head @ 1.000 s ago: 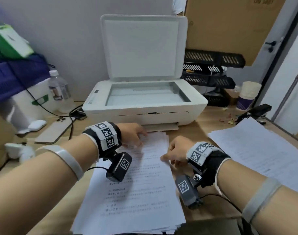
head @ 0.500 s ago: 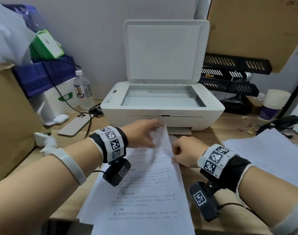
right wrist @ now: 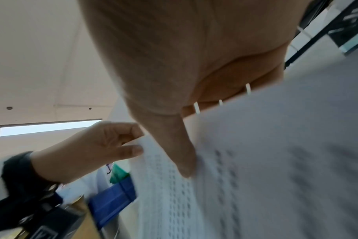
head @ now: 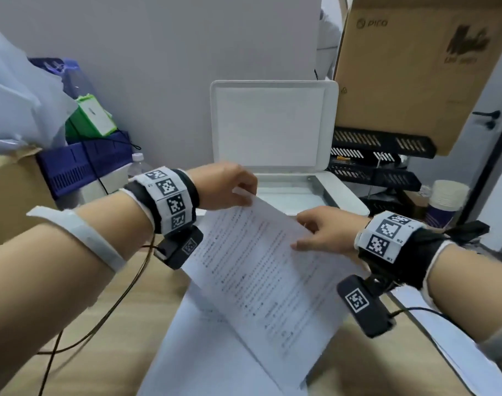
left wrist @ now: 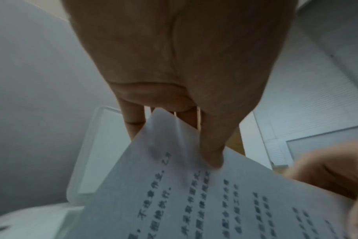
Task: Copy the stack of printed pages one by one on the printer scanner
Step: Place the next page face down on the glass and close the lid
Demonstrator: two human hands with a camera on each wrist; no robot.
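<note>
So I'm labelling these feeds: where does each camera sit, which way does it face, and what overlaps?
Head: worn on the head, facing forward and down at the desk; shows both forearms, the left hand and right hand lifting a page before the open printer.
Left wrist: under the left wrist, looking along the palm; thumb pinching the page corner.
Right wrist: under the right wrist, looking up along the palm; thumb on the page.
Shared: all three show the page; each wrist view catches the opposite hand.

Head view looks down at the desk; both close wrist views share the page [left wrist: 194,202].
</note>
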